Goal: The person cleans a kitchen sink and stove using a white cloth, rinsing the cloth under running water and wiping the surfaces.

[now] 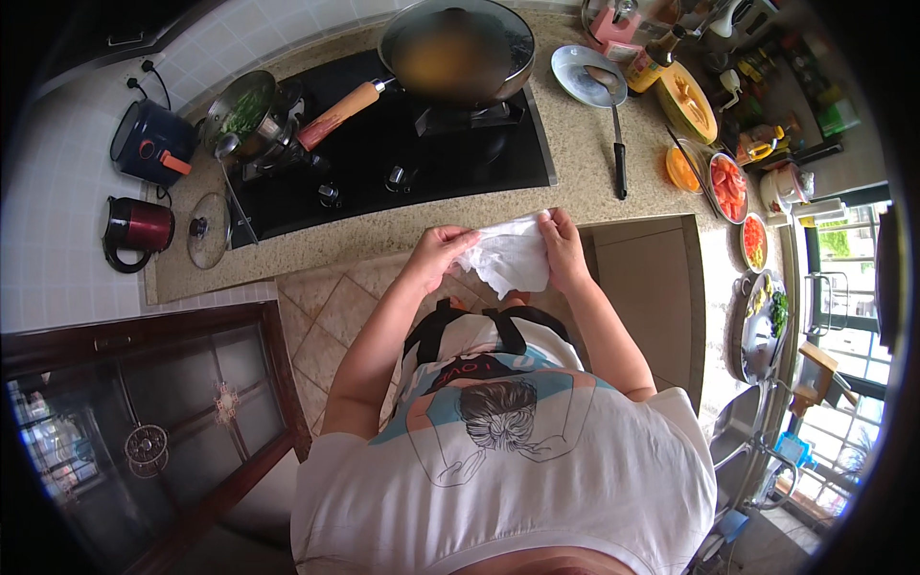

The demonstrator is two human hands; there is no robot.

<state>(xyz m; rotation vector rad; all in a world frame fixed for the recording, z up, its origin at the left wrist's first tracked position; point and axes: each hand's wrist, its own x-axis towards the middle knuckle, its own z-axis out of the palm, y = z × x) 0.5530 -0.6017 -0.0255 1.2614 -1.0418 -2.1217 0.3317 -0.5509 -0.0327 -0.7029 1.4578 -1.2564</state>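
Between my two hands a white cloth or paper towel (pixel 512 251) is stretched, its lower edge ragged and hanging down. My left hand (pixel 437 255) pinches one upper corner, and my right hand (pixel 563 244) grips the other side. Both are just in front of the stone countertop (pixel 345 233). Beyond them, on the black gas hob (pixel 460 154), stands a wok with a glass lid (pixel 456 54); steam or condensation blurs the yellowish food inside. To its left, a steel pot (pixel 248 118) holds green leaves, with a ladle (pixel 228 147) leaning over its rim.
Right of the hob lie a metal plate (pixel 575 75) and a spatula (pixel 618 144). Along the right counter are a cut melon (pixel 686 104), a bowl of red pieces (pixel 728 188) and a cutting board (pixel 751 345). A glass lid (pixel 208 230) and kettle (pixel 140 228) sit at left.
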